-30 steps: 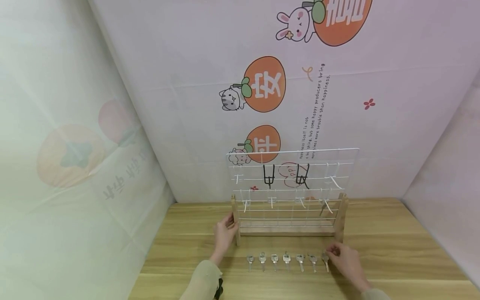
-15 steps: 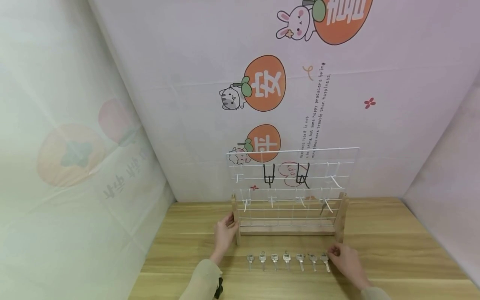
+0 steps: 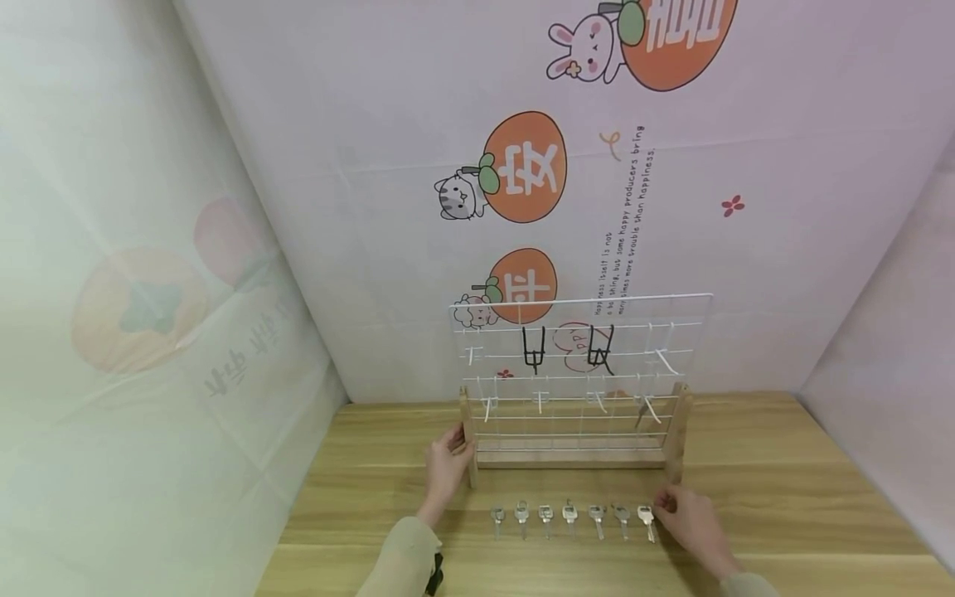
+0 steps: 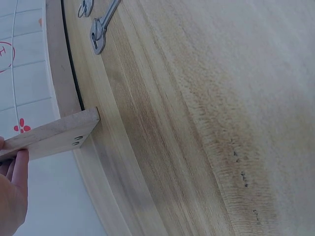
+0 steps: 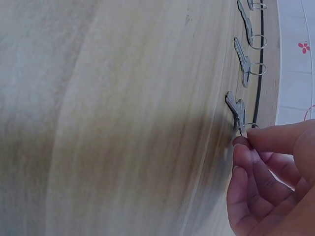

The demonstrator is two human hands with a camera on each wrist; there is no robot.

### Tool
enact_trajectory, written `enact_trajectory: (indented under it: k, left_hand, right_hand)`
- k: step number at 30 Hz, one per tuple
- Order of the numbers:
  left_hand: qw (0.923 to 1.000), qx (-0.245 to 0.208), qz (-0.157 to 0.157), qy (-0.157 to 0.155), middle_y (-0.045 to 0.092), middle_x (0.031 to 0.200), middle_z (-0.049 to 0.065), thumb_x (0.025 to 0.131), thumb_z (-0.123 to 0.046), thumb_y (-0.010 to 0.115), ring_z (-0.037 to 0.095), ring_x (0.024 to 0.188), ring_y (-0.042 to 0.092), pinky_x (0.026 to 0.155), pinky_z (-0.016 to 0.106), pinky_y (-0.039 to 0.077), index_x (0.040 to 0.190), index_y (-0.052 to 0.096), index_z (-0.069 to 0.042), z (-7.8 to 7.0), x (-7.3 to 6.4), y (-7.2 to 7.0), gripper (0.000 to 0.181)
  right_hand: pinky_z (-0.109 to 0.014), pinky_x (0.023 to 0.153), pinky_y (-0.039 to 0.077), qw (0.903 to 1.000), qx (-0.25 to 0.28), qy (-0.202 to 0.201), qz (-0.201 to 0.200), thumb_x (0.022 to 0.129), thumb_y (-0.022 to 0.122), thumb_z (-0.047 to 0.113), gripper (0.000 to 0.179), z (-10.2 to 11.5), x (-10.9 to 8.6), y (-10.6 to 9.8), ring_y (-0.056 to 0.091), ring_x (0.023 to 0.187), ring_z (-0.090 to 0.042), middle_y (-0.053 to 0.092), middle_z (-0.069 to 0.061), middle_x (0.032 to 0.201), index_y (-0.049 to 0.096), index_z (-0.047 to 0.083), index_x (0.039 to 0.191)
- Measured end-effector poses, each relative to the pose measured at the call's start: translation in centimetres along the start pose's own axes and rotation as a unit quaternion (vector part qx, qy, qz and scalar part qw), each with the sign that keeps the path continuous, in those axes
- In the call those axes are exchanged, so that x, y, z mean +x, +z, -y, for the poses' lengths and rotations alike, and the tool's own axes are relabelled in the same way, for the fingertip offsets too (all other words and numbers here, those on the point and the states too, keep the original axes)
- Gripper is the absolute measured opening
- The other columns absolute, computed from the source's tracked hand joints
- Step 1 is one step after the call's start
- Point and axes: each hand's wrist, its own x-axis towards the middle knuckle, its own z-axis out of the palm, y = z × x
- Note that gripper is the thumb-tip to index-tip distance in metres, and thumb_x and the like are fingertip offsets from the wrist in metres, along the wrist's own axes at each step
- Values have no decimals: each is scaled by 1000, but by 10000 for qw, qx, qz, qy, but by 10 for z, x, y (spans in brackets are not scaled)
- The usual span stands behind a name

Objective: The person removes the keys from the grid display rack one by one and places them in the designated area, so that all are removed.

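My left hand [image 3: 448, 464] holds the left wooden post [image 3: 468, 439] of a white wire rack [image 3: 574, 449], thumb in front and fingers behind. In the left wrist view the post [image 4: 64, 130] slants across, with part of the hand [image 4: 12, 196] at the edge. Several silver keys with small rings lie in a row before the rack. The rightmost key [image 3: 646, 518] is by my right hand [image 3: 690, 522]. In the right wrist view, thumb and forefinger pinch this key's thin ring [image 5: 252, 125] while its blade [image 5: 230, 101] points away from them.
White hooks [image 3: 599, 401] and two black hooks [image 3: 534, 352] hang on the rack's grid. A key [image 3: 642, 413] shows behind the wires at the right. The rack's right post [image 3: 677, 431] stands just beyond my right hand. Printed white cloth [image 3: 388, 249] encloses the wooden table [image 3: 358, 464].
The rightmost key has turned slightly and its head catches more light. My right hand has shifted a little to the right. My left hand stays on the post.
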Motion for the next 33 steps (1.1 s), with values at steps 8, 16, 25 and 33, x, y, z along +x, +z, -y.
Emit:
enact_trajectory:
  k: [8,16,25,33]
  left_hand:
    - [10000,-64,3,48,65,120,34,88,5,68,45,109,68,87,35,64,124,59,15,2,0,0,39]
    - [10000,-17,39,32,64,121,35,88,5,68,46,111,67,87,33,64,126,57,15,1,0,0,40]
    - [9999,57,-53,84,65,119,35,88,5,68,45,108,68,87,36,64,124,59,15,0,-1,0,39]
    - [10000,-23,-22,59,65,119,35,88,5,68,46,108,68,87,35,64,124,58,15,1,0,0,39]
  right_hand:
    - [-16,48,44,9998,91,176,92,80,72,5,7,0,0,0,55,64,-10,67,-1,74,66,7,82]
    - [-16,51,48,9998,197,59,-26,81,71,8,8,5,3,-9,57,65,-9,70,-4,79,68,5,88]
    - [-16,57,54,9966,385,-372,-624,86,68,4,15,20,15,-32,66,74,-19,72,-16,88,67,-6,98]
    - [-16,50,54,9862,692,-638,-1365,91,68,8,17,42,32,-57,65,70,-15,73,-20,92,66,-3,103]
